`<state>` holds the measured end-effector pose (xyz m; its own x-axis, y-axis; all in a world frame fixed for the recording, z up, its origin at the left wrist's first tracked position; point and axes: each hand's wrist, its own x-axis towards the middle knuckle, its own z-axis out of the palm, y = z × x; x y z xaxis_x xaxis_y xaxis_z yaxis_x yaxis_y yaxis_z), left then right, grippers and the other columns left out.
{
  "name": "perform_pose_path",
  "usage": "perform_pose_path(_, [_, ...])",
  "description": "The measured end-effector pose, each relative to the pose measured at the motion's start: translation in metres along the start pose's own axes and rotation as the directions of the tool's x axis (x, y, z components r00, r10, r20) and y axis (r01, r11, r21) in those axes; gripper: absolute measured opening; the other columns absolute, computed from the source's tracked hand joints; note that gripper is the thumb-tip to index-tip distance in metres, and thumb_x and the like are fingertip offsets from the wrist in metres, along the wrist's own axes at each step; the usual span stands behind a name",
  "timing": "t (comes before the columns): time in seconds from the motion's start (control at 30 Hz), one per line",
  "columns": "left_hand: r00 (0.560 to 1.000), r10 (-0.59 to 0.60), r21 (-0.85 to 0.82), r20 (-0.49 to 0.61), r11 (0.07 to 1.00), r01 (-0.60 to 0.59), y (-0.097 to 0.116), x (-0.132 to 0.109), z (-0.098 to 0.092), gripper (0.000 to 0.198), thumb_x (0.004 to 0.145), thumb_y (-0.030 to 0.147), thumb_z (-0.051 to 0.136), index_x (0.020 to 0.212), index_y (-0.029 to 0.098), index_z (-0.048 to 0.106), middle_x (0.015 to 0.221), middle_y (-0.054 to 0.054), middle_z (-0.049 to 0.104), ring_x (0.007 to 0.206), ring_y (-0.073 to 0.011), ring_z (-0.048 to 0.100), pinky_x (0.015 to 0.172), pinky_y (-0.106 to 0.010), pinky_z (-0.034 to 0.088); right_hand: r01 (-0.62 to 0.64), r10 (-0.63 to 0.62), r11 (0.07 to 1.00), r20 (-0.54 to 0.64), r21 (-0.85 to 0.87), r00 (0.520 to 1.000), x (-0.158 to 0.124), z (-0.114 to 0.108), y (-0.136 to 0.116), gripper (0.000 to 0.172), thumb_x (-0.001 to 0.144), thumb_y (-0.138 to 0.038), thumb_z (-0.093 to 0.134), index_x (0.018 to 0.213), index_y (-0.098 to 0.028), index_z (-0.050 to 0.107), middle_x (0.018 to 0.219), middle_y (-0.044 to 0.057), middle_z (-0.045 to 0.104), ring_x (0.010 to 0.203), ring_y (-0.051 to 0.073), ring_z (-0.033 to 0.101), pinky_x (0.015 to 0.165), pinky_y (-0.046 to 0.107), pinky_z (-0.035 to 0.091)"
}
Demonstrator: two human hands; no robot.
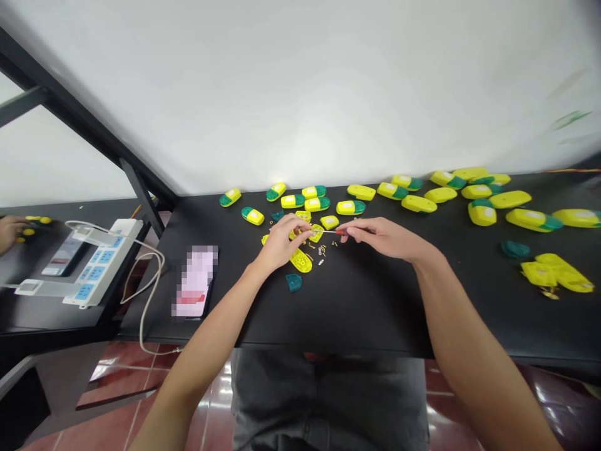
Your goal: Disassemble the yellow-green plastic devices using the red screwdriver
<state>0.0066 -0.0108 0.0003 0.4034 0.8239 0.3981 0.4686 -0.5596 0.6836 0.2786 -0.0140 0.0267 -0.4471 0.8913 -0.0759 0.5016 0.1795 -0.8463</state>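
Note:
My right hand is closed around the red handle of a screwdriver, whose thin metal shaft points left. At the shaft's far end, my left hand is closed, thumb and fingers together; what they pinch is too small and hidden to name. Under and around the fingertips lie yellow plastic shell pieces, including an open yellow half-shell and a small yellow cover. Closer to me rests a dark green translucent cover. Small brass-coloured pieces and little white parts are scattered below the shaft.
Along the wall stand several yellow-and-green casings, more of them on the right. Opened yellow shells lie far right. A phone, a white cable and a power strip are left, where another person's hand shows.

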Motion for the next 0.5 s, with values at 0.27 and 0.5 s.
perform_pose_path(0.27, [1.000,0.001,0.005,0.012,1.000,-0.001,0.0004,-0.0002,-0.0007,0.009,0.098,0.028,0.066,0.094,0.020,0.068,0.098,-0.005,0.070,0.086,-0.0153,0.065,0.079,-0.029,0.055,-0.020,0.020,1.000,-0.058,0.000,0.998,-0.0004,0.0010,-0.0006,0.047,0.086,-0.061,0.066,0.108,-0.023,0.080,0.107,0.008,0.080,0.100,0.028,0.071,0.091,0.040,0.054])
perform_pose_path(0.5, [0.999,0.034,0.009,0.001,0.999,-0.034,-0.0010,-0.0002,0.0003,0.009,0.097,0.026,0.067,0.092,0.019,0.068,0.096,-0.004,0.070,0.084,-0.0146,0.064,0.080,-0.028,0.055,-0.030,0.030,0.999,-0.029,-0.023,0.999,-0.0005,-0.0001,0.0003,0.047,0.085,-0.059,0.068,0.111,-0.021,0.078,0.107,0.009,0.080,0.086,0.024,0.070,0.084,0.040,0.054])
